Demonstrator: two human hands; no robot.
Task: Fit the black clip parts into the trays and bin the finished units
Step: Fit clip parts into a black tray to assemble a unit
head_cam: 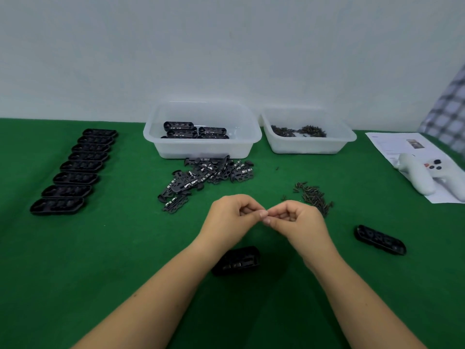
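While both hands meet fingertip to fingertip above the tabletop (75, 273), a black tray (237, 260) lies just beneath them.

The left hand (232, 217) and right hand (295, 219) are curled, pinching something too small to tell. Loose clip parts (206, 178) lie beyond, before the bin of finished units (202, 131); empty trays (75, 170) line the left.

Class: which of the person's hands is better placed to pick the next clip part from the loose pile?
Probably the left hand: the clip pile lies ahead on its side, while the right hand sits nearer the small dark pieces.
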